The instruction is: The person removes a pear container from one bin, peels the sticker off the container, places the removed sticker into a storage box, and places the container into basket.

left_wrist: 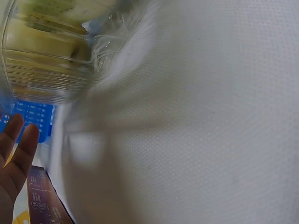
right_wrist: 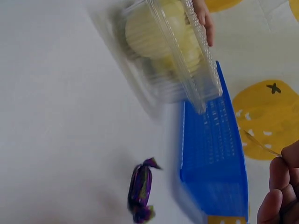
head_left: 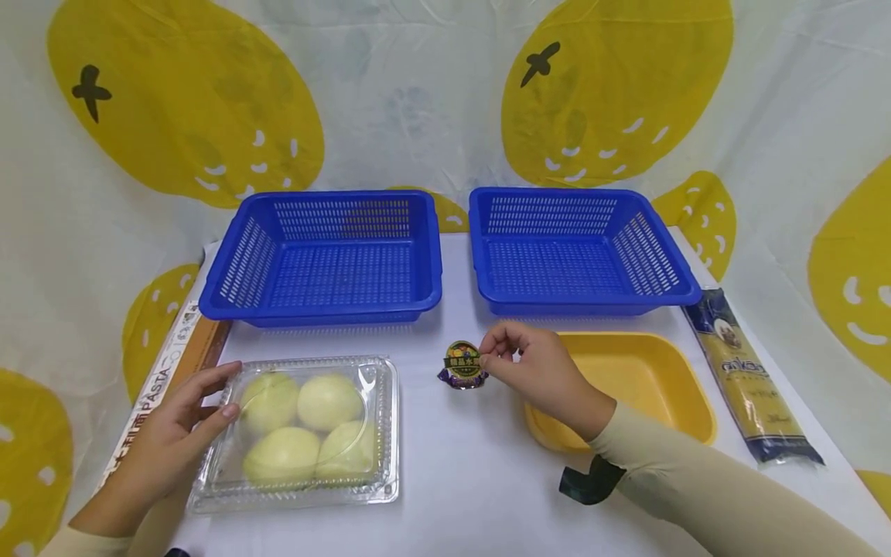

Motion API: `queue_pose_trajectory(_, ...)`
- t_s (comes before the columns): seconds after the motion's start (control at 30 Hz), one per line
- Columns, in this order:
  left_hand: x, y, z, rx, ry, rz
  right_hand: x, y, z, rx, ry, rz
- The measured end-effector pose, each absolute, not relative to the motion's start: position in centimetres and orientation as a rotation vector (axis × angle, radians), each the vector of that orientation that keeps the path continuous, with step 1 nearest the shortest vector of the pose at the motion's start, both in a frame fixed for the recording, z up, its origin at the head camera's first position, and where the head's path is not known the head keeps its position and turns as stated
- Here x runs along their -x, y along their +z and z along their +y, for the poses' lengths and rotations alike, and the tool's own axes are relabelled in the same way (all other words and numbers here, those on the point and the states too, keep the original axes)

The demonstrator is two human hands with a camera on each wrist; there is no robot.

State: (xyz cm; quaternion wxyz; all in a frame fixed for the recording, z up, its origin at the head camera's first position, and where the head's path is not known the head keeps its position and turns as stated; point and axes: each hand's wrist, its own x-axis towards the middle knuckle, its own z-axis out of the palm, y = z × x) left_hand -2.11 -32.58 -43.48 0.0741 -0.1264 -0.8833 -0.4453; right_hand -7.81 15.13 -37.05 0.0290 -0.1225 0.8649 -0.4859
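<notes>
My right hand (head_left: pixel 546 371) pinches a round, shiny fruit sticker (head_left: pixel 462 357) by its right edge, between thumb and fingertips. Just under the sticker, partly covered by it in the head view, a purple-wrapped candy (right_wrist: pixel 141 189) lies on the white cloth. At the left stands a clear plastic clamshell box (head_left: pixel 388 418), lid down, with several pale yellow-green round fruits (head_left: pixel 330 402) inside. My left hand (head_left: pixel 167 441) rests against the box's left edge, thumb and forefinger extended over the rim; the left wrist view shows its fingers (left_wrist: pixel 27 147) fairly straight.
Two blue perforated baskets, left (head_left: pixel 334 313) and right (head_left: pixel 585 298), stand along the back. A yellow tray (head_left: pixel 626 371) sits under my right forearm. At the right edge lies a pasta packet (head_left: pixel 755 379); a pasta carton (head_left: pixel 156 379) lies along the left edge.
</notes>
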Motion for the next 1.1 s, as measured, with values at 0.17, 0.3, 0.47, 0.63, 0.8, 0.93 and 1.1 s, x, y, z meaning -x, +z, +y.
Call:
queue_pose_trajectory(0.17,2.1,-43.5,-32.6,0.377,-1.335,-2.652,7.9,-37.0,17.8,0.309,-1.489,2.642)
queue_pose_trajectory(0.3,2.1,-43.5,-32.6,0.373,-1.322,-2.652,8.0,-37.2,20.1,0.219,-1.487,2.590)
queue_pose_trajectory(0.47,2.1,-43.3,-32.5,0.382,-1.318,-2.648,7.8,-37.2,23.2,0.125,-1.509,2.515)
queue_pose_trajectory(0.63,2.3,-43.0,-32.4,0.393,-1.310,-2.652,7.6,-37.1,26.1,0.087,-1.478,2.492)
queue_pose_trajectory(0.8,2.3,-43.0,-32.4,0.403,-1.311,-2.649,7.6,-37.5,28.0,0.046,-1.327,2.501)
queue_pose_trajectory(0.93,2.2,-43.1,-32.5,0.413,-1.321,-2.645,7.4,-38.0,29.0,0.019,-1.240,2.469)
queue_pose_trajectory(1.1,2.0,-43.1,-32.6,0.395,-1.300,-2.661,7.4,-38.4,29.8,0.023,-1.179,2.396)
